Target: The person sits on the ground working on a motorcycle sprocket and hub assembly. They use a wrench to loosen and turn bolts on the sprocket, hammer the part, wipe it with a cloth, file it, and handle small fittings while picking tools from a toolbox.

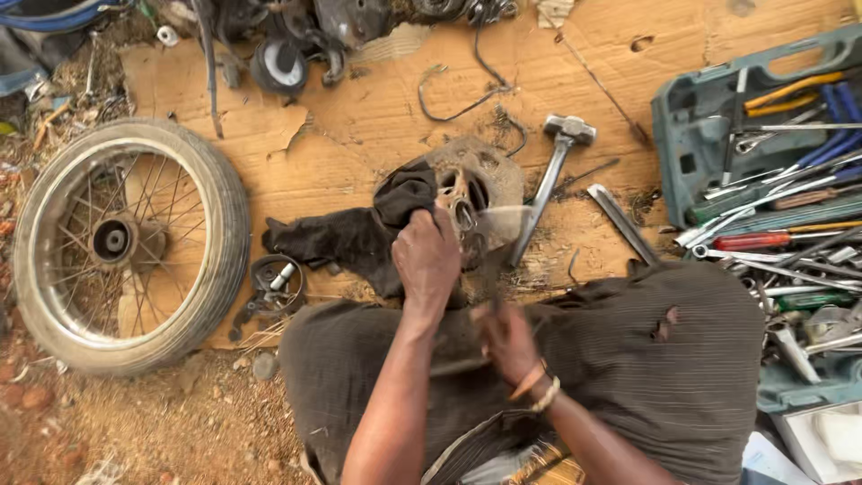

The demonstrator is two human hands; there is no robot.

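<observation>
Gripping a dark rag (395, 202) bunched against a grimy metal hub casting (471, 193), left hand (426, 260) is curled tight, fingers pinching cloth onto the part's near face. Right hand (505, 339) sits at 5 o'clock from it, fingers folded round something thin and motion-blurred; can't tell what it is.

Casting lies mid-frame on the cardboard sheet (377, 117), just past the person's knees. Looks heavy, rigid, oily, so likely slippery bare-handed; the rag helps. Best hold, I'd judge: outer rim, or through the centre bore, away from ragged edges. Rag itself is soft, limp, trailing off toward 9 o'clock.

Clearances:
- 3 o'clock: hammer (549, 184) almost touching the casting, flat steel bar (622, 222) just beyond.
- Further 3 o'clock: open toolbox (696, 148) crammed with screwdrivers and spanners.
- 9 o'clock: spoked wheel (126, 242), well apart; small round part (274, 283) nearer.
- 12 o'clock: bare cardboard, then loose wire (462, 99). Most free room there.
</observation>
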